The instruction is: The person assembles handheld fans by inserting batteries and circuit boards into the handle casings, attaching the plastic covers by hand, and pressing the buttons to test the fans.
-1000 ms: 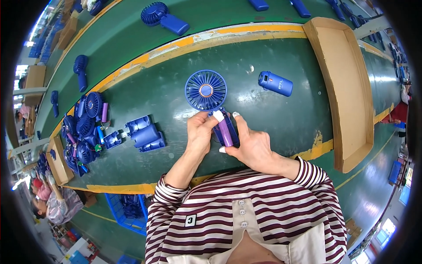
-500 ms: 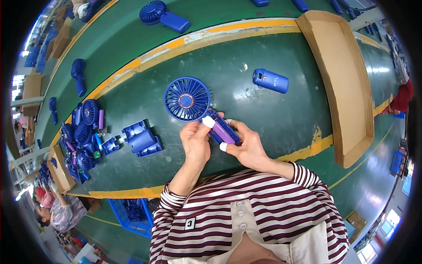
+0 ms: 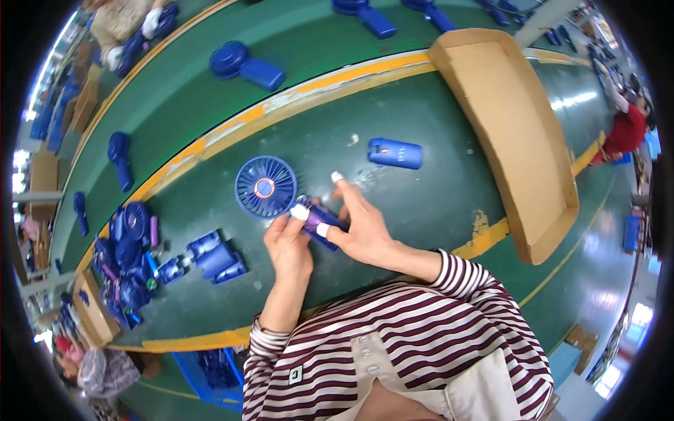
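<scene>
A blue handheld fan (image 3: 265,187) with an orange ring at its hub is in front of me. Its handle is uncovered on top, and a purple cylindrical battery (image 3: 314,219) shows inside. My left hand (image 3: 289,247) is closed around the neck, thumb on the near end of the battery. On the handle's right side, my right hand (image 3: 368,230) presses its thumb on the battery while the index finger is raised off it. Its other fingers curl by the handle, partly hidden. White covers wrap several fingertips. Beyond the right hand lies a blue handle cover (image 3: 395,154).
Blue shell pieces (image 3: 216,258) lie left of my hands, beside a heap of fan parts (image 3: 130,242). A long cardboard tray (image 3: 523,151) is at the right. Past the yellow edging, several fans (image 3: 246,65) rest on a green belt (image 3: 175,105). Co-workers sit farther off.
My right index finger has lifted from the handle and points outward. The view has shifted, so the fan and handle cover appear farther left; my left hand keeps its hold.
</scene>
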The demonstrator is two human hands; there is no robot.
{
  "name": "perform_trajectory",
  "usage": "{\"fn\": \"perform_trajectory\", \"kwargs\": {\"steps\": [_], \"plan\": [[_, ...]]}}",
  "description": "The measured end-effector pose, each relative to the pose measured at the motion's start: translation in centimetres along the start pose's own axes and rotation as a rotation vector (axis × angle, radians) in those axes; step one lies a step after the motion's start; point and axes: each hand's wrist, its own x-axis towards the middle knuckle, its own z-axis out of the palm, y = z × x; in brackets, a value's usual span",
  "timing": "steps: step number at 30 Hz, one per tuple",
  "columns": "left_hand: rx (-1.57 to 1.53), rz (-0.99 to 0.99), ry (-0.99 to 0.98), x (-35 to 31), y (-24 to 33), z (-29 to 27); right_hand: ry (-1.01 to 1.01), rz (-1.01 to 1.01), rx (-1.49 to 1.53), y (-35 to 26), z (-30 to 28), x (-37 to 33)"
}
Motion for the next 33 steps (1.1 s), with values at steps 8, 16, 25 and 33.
{"fn": "perform_trajectory", "kwargs": {"steps": [8,16,25,33], "plan": [[0.056,-0.146,-0.034,-0.3,0.5,-0.1,0.206,-0.324,-0.572,1.5,-8.1,1.5],[0.090,-0.227,-0.035,-0.4,0.8,0.1,0.147,-0.354,-0.929,4.1,-9.9,3.2],[0.071,-0.216,-0.017,-0.7,0.9,-0.4,0.012,-0.516,-0.465,-3.1,-5.4,-1.3],[-0.171,-0.250,-0.052,-0.5,-0.1,-0.8,-0.090,-0.529,-0.534,-3.7,-0.9,-1.5]]}}
